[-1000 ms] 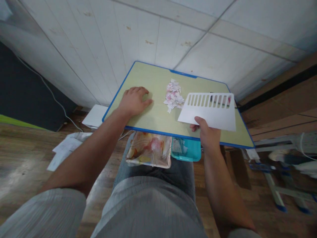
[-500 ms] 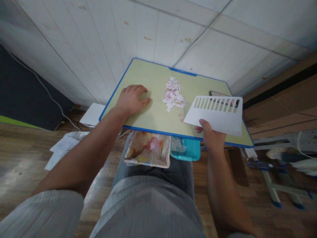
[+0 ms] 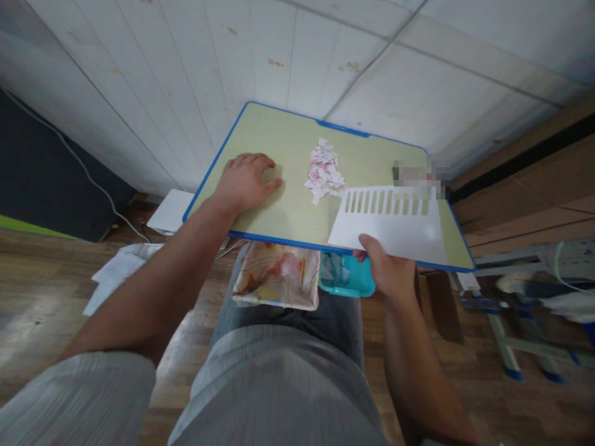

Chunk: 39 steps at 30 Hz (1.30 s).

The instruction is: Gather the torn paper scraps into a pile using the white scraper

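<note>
A small lap table (image 3: 279,217) with a pale green top and blue rim stands over my legs. My left hand (image 3: 245,179) lies flat on its left part, palm down, holding nothing. My right hand (image 3: 388,269) grips the near edge of a white sheet of paper (image 3: 390,229) with a row of cut slots along its far side; the sheet lies low over the table's right front. A pile of pink and white paper scraps (image 3: 324,172) sits mid-table, just left of the sheet's far corner.
On my lap under the table edge sit a patterned tray (image 3: 274,279) and a turquoise container (image 3: 346,279) with scraps in it. A dark flat object (image 3: 418,176) lies at the table's back right. Loose papers (image 3: 118,272) lie on the wooden floor at left; metal frame legs (image 3: 506,334) at right.
My right hand has brought the slotted sheet down and leftward, close to the scrap pile. My left hand has stayed flat on the table.
</note>
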Each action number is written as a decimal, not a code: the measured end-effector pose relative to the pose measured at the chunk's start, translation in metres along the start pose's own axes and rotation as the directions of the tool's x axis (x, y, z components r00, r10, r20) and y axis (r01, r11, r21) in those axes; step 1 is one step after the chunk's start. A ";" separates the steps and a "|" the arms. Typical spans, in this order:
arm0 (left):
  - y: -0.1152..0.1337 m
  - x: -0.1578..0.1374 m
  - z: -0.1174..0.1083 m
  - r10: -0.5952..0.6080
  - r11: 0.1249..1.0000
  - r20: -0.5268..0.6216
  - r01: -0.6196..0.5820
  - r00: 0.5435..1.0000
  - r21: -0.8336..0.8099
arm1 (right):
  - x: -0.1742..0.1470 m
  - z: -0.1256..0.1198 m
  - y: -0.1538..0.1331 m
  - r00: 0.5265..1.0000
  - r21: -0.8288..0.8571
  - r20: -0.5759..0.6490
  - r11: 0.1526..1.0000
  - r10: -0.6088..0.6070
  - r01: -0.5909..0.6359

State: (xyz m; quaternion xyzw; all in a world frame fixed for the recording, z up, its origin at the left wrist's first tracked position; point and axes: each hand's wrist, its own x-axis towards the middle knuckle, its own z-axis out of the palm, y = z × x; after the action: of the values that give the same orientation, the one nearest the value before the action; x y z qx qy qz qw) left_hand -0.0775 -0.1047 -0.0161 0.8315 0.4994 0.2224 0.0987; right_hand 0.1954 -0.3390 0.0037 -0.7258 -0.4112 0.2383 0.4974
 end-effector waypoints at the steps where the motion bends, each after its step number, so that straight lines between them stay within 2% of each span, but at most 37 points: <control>1: 0.000 0.000 0.000 0.001 1.000 -0.003 -0.001 1.000 -0.001 | 0.000 0.004 -0.003 0.999 0.008 0.039 1.000 -0.004 0.003; 6: 0.000 0.000 -0.002 0.000 1.000 0.009 0.000 1.000 -0.001 | 0.008 0.016 -0.008 0.990 0.059 0.144 0.998 -0.010 0.001; 12: 0.001 -0.001 -0.006 0.013 1.000 0.021 -0.012 1.000 -0.014 | 0.012 0.017 -0.005 0.994 0.127 0.106 0.992 0.001 -0.015; 18: 0.000 -0.001 -0.002 0.004 1.000 0.004 -0.004 1.000 -0.019 | 0.010 0.015 -0.006 0.990 0.105 0.142 0.994 -0.011 -0.004; 24: -0.001 -0.001 -0.002 0.014 1.000 0.014 -0.013 1.000 -0.016 | 0.011 0.014 -0.006 0.988 0.161 0.151 0.987 -0.029 0.005; 27: 0.000 -0.001 -0.002 0.012 1.000 0.002 -0.012 1.000 -0.005 | 0.013 0.013 -0.005 0.996 0.206 0.076 0.978 -0.036 0.020; 29: -0.001 -0.001 -0.002 0.014 1.000 -0.004 -0.014 1.000 -0.001 | 0.017 0.011 -0.004 0.997 0.231 -0.056 0.971 -0.043 0.055; 32: -0.002 0.000 -0.001 0.026 1.000 0.006 -0.026 1.000 -0.006 | 0.027 0.004 -0.002 0.969 0.224 -0.242 0.969 -0.047 0.103; 34: -0.003 0.000 -0.002 0.028 1.000 0.012 -0.028 1.000 -0.010 | 0.032 -0.002 0.003 0.966 0.185 -0.256 0.979 -0.037 0.087; 39: -0.003 0.000 -0.004 0.033 0.999 0.026 -0.033 0.999 -0.006 | 0.036 -0.009 0.017 0.988 0.049 -0.143 0.996 -0.061 0.069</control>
State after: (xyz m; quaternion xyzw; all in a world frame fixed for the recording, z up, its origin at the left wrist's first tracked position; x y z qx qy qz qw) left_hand -0.0820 -0.1037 -0.0136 0.8421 0.4838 0.2145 0.1038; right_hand 0.2280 -0.3164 -0.0065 -0.7133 -0.3919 0.1808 0.5521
